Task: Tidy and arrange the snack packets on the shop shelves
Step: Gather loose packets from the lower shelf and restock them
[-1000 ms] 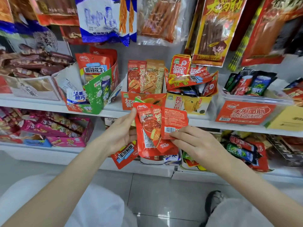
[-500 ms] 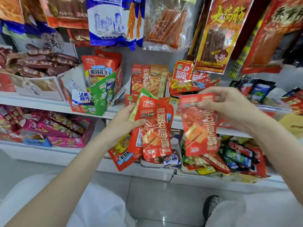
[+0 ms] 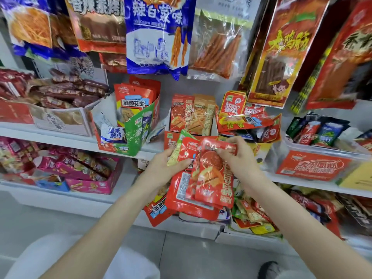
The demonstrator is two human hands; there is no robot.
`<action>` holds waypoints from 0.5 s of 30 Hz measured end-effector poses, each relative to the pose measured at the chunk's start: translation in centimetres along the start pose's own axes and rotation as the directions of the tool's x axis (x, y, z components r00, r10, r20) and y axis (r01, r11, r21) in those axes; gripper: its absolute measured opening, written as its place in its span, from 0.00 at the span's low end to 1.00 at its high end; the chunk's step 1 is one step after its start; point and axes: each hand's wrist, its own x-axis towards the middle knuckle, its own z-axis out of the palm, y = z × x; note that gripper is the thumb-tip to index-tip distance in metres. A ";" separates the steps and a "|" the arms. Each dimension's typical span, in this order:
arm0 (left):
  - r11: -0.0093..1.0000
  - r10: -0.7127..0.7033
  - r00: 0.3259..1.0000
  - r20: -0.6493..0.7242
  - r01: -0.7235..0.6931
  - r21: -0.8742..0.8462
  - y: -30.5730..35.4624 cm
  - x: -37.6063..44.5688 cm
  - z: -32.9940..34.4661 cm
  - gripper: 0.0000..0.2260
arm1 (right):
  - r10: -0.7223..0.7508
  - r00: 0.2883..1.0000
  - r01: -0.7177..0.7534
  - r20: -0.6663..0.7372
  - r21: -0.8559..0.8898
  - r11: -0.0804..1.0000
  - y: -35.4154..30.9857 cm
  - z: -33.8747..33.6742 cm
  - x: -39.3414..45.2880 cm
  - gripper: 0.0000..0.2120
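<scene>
My left hand (image 3: 161, 170) grips a fanned stack of snack packets (image 3: 181, 190), mostly red with one green-yellow one, in front of the middle shelf. My right hand (image 3: 235, 156) pinches the top edge of a single red packet (image 3: 213, 174) and holds it against the front of that stack. Just behind, on the middle shelf, an open box (image 3: 193, 117) holds matching red and tan packets standing upright.
The white middle shelf (image 3: 60, 137) carries several open display boxes: a green-and-red peanut box (image 3: 132, 125), a sausage carton (image 3: 50, 105), a clear tray of dark packets (image 3: 322, 135). Large bags (image 3: 157, 37) hang above. A lower shelf holds pink boxes (image 3: 84, 174) and loose packets (image 3: 257, 214). My shoe (image 3: 269, 268) is on the tiled floor.
My right hand pulled one red packet out of the stack, lifted it to the right, and has now brought it back against the front of the stack. The left hand rose slightly.
</scene>
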 end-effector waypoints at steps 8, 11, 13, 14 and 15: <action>0.995 0.092 0.992 -0.091 -0.095 -0.037 2.3 0.6 0.0 0.10 | -0.359 0.847 0.351 -0.392 -0.094 0.932 -3.1 1.9 3.4 0.12; 0.994 0.083 0.989 -0.121 -0.091 -0.057 3.0 1.1 -0.5 0.09 | -0.394 0.833 0.350 -0.389 -0.181 0.919 -3.5 2.3 4.2 0.13; 0.994 0.060 0.990 -0.125 -0.071 -0.088 3.2 1.3 -0.9 0.08 | -0.427 0.819 0.371 -0.384 -0.212 0.904 -3.4 2.2 4.8 0.12; 0.993 0.048 0.991 -0.125 -0.061 -0.101 3.3 1.2 -1.0 0.08 | -0.449 0.808 0.390 -0.381 -0.226 0.893 -3.5 2.1 5.2 0.11; 0.992 0.039 0.991 -0.127 -0.054 -0.113 3.3 1.3 -1.2 0.08 | -0.476 0.796 0.407 -0.375 -0.250 0.878 -3.5 2.0 5.5 0.09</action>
